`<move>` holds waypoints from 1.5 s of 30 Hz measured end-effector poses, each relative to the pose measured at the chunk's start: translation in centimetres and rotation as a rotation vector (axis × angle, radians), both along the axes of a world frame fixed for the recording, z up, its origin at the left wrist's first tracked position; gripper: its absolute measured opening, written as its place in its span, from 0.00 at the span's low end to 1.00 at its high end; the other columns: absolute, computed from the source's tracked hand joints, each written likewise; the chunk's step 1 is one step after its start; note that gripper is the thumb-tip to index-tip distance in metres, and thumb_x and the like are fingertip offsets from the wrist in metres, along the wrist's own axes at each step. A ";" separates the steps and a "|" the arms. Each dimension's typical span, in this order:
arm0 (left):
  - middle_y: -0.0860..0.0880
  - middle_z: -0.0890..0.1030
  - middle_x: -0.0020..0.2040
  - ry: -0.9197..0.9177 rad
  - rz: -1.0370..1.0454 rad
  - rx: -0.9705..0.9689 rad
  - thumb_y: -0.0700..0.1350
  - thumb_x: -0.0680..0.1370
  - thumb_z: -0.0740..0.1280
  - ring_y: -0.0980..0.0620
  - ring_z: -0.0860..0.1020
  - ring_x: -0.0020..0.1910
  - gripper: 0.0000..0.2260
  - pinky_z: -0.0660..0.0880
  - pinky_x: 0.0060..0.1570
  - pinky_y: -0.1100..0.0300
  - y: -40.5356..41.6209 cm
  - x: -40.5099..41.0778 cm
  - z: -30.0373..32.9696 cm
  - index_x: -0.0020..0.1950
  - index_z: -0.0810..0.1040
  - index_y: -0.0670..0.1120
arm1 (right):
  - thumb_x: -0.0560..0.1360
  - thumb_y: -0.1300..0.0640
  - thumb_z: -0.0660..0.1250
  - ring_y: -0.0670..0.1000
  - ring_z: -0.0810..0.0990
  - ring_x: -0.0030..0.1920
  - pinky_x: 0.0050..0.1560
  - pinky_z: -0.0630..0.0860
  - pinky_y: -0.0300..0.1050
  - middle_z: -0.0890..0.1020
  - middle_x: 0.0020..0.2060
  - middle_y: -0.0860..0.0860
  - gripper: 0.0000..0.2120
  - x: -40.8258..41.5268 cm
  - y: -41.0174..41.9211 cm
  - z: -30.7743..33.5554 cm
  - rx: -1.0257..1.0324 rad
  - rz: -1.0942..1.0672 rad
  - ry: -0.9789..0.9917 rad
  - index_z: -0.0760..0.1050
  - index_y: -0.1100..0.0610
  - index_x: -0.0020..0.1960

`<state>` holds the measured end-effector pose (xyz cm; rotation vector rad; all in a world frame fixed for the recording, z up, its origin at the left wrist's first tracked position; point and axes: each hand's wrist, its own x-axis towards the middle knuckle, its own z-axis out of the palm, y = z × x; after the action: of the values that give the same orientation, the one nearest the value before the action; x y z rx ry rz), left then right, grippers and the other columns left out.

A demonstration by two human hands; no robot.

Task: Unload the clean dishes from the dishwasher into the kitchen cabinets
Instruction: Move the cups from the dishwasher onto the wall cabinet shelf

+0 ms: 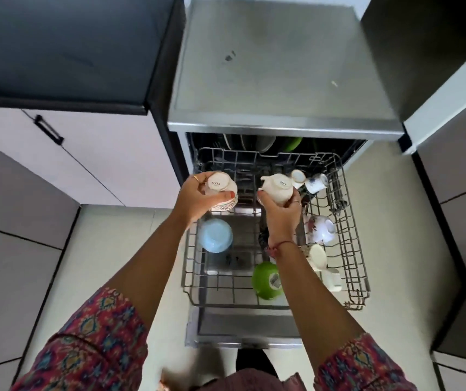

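Two cream ceramic cups are held base-up above the pulled-out upper rack (350,249). The left hand (197,200) is wrapped round the left cup (220,186), fingers curled narrow on its wall and thumb across the near side. The right hand (281,213) clasps the right cup (278,187) the same way, its handle or spout poking toward 9 o'clock. Both cups sit at about 12 o'clock from the person, over the rack's far half. Judging by the glaze and thin walls, these are light, rigid, brittle and likely slick if damp. Best grip is round the body as now, or by the handle; knocking one on the wire tines looks like the main risk. Left in the rack: a pale blue tumbler (215,235) at 9 o'clock of centre, inverted. A green bowl (267,280) at 6 o'clock, base-up with a label. Down the 3 o'clock side, a floral cup (320,228), a cream cup (317,256) and something white just below it. At 1 o'clock, a small white cup (298,176) touching a blue-patterned cup (315,184). The lower rack, deep inside the dishwasher (282,80), shows plates and something green at 12 o'clock, too dark to count. The cabinet doors (70,156) at 10 o'clock are closed. Unloading looks early, most pieces yet to go.
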<state>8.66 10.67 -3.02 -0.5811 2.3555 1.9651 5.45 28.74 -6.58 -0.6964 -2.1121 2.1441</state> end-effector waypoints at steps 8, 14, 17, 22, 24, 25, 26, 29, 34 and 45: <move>0.52 0.83 0.51 0.183 0.130 -0.066 0.49 0.65 0.79 0.60 0.81 0.47 0.22 0.74 0.40 0.73 -9.5 10.4 10.8 0.57 0.81 0.51 | 0.63 0.56 0.79 0.51 0.78 0.55 0.58 0.78 0.46 0.76 0.58 0.56 0.33 9.0 -10.4 9.6 0.049 0.147 0.281 0.72 0.58 0.65; 0.56 0.83 0.45 0.315 0.236 -0.075 0.48 0.65 0.79 0.66 0.81 0.37 0.19 0.73 0.33 0.73 -16.5 16.0 19.5 0.54 0.80 0.49 | 0.62 0.54 0.79 0.53 0.79 0.52 0.53 0.78 0.45 0.78 0.53 0.55 0.28 13.0 -18.7 16.9 0.035 0.199 0.448 0.77 0.57 0.60; 0.54 0.84 0.46 0.385 0.284 -0.089 0.48 0.66 0.79 0.63 0.82 0.38 0.18 0.73 0.30 0.71 -19.5 18.1 22.7 0.53 0.80 0.49 | 0.62 0.52 0.79 0.52 0.80 0.49 0.51 0.80 0.47 0.78 0.51 0.55 0.28 14.3 -22.2 20.1 0.032 0.229 0.512 0.77 0.57 0.60; 0.50 0.84 0.48 0.464 0.347 -0.073 0.49 0.65 0.79 0.55 0.83 0.46 0.17 0.79 0.43 0.63 -23.6 19.0 26.3 0.52 0.82 0.48 | 0.59 0.46 0.77 0.50 0.80 0.47 0.47 0.80 0.44 0.78 0.50 0.54 0.30 14.7 -26.7 24.3 0.077 0.275 0.594 0.78 0.52 0.59; 0.50 0.84 0.49 0.494 0.369 -0.065 0.50 0.65 0.79 0.53 0.83 0.47 0.18 0.80 0.47 0.60 -25.0 18.6 27.5 0.52 0.82 0.48 | 0.58 0.43 0.77 0.51 0.80 0.48 0.50 0.80 0.48 0.79 0.50 0.54 0.30 14.3 -28.0 25.8 0.081 0.308 0.624 0.78 0.50 0.59; 0.50 0.84 0.49 0.507 0.380 -0.068 0.50 0.64 0.79 0.53 0.83 0.48 0.19 0.80 0.48 0.59 -25.7 18.3 28.3 0.52 0.82 0.48 | 0.58 0.42 0.76 0.52 0.79 0.48 0.51 0.80 0.50 0.79 0.49 0.54 0.31 13.9 -28.8 26.5 0.091 0.317 0.645 0.77 0.50 0.59; 0.50 0.84 0.48 0.514 0.389 -0.077 0.50 0.64 0.79 0.53 0.83 0.48 0.19 0.80 0.48 0.59 -26.3 18.0 28.9 0.53 0.81 0.48 | 0.57 0.41 0.76 0.52 0.79 0.49 0.52 0.79 0.52 0.78 0.49 0.53 0.31 13.5 -29.4 27.1 0.103 0.321 0.659 0.77 0.49 0.58; 0.51 0.84 0.48 0.546 0.403 -0.092 0.51 0.64 0.79 0.55 0.83 0.47 0.22 0.79 0.48 0.61 -28.4 16.3 31.0 0.55 0.81 0.47 | 0.56 0.38 0.75 0.52 0.79 0.49 0.51 0.79 0.53 0.78 0.49 0.52 0.31 11.7 -31.5 29.4 0.116 0.327 0.694 0.78 0.49 0.56; 0.51 0.84 0.48 0.632 0.414 -0.121 0.54 0.63 0.79 0.55 0.83 0.46 0.22 0.78 0.43 0.63 -31.9 11.7 35.5 0.52 0.80 0.48 | 0.57 0.37 0.74 0.50 0.80 0.49 0.51 0.80 0.50 0.80 0.49 0.52 0.30 6.6 -35.4 34.2 0.108 0.337 0.785 0.78 0.49 0.55; 0.52 0.83 0.45 0.834 0.390 -0.102 0.51 0.64 0.79 0.55 0.82 0.43 0.18 0.75 0.29 0.69 -38.9 -3.3 45.8 0.50 0.80 0.49 | 0.59 0.41 0.79 0.41 0.79 0.42 0.34 0.70 0.24 0.79 0.46 0.43 0.36 -8.7 -42.5 45.6 0.156 0.259 0.963 0.71 0.50 0.62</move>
<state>5.32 -28.24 42.82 -0.2460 2.9872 2.6688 -3.25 -13.76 39.00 0.5652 -1.7961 1.7892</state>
